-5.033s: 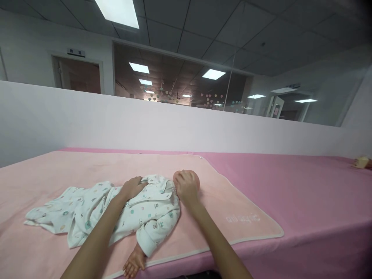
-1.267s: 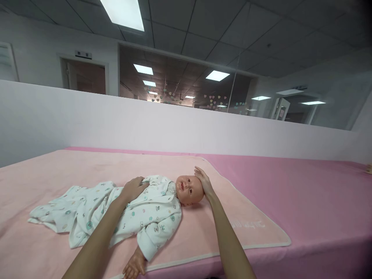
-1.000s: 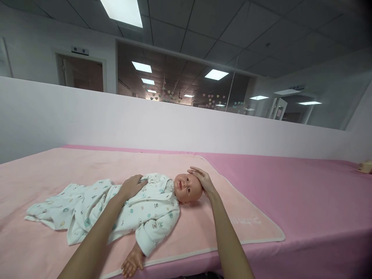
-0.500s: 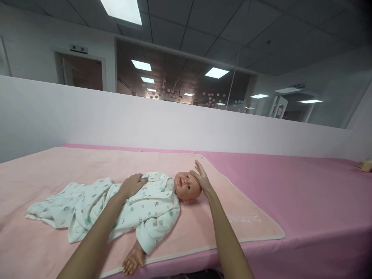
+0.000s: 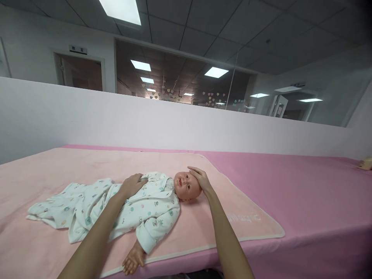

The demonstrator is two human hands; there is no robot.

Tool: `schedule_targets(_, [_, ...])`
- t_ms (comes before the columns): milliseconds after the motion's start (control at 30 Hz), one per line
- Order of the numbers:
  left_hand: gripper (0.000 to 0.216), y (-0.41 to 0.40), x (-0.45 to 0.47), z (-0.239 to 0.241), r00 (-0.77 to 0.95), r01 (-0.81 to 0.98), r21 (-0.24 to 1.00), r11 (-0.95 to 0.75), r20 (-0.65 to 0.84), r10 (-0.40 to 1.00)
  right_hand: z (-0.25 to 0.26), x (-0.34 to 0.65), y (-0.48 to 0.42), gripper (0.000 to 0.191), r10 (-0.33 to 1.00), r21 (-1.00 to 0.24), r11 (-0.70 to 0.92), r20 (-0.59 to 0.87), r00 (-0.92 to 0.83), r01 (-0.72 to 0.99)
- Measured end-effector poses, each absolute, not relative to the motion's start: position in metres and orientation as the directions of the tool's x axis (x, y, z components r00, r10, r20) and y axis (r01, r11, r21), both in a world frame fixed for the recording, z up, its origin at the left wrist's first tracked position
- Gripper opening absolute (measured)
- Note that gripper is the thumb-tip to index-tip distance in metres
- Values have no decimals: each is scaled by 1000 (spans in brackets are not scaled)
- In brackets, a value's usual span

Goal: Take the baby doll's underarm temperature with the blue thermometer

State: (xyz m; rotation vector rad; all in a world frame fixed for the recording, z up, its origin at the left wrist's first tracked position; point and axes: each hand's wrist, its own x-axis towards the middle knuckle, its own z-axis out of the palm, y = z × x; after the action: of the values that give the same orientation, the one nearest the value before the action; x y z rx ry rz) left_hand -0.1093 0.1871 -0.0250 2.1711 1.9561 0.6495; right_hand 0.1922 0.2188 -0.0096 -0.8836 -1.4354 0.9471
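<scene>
A baby doll (image 5: 182, 186) lies on its back on a peach blanket (image 5: 250, 224), its head to the right. It wears a white printed gown (image 5: 151, 205) whose lower part spreads flat to the left. My left hand (image 5: 133, 186) rests flat on the doll's torso, fingers extended over the cloth. Against the crown and forehead lies my right hand (image 5: 201, 179), its fingers stretched out along the top of the head. One doll hand (image 5: 134, 259) pokes out of the near sleeve at the blanket's front edge. The doll's far arm is hidden.
The blanket covers the left of a table with a pink cloth (image 5: 308, 193). Behind it runs a low white wall (image 5: 174, 126) with glass above. A yellowish object (image 5: 365, 163) sits at the far right edge.
The fingers of my right hand have come down from a raised position onto the top of the doll's head. My left hand and the doll stay in place.
</scene>
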Motion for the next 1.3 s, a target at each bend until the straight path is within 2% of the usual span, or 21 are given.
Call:
schedule_targets(833, [47,190,-110,-28,29,943,313,-110,253,967,-9,192,218,22,912,-915,404,401,-90,19])
schedule_targets(1033, [47,190,-110,-28,26,942,316,-111,262,965,-8,192,216,21,914,-916,399,395,-90,28])
schedule_targets(1300, [49,187,-109,-27,17,924,365,-115,261,965,-9,192,217,30,913,-916,400,396,-96,22])
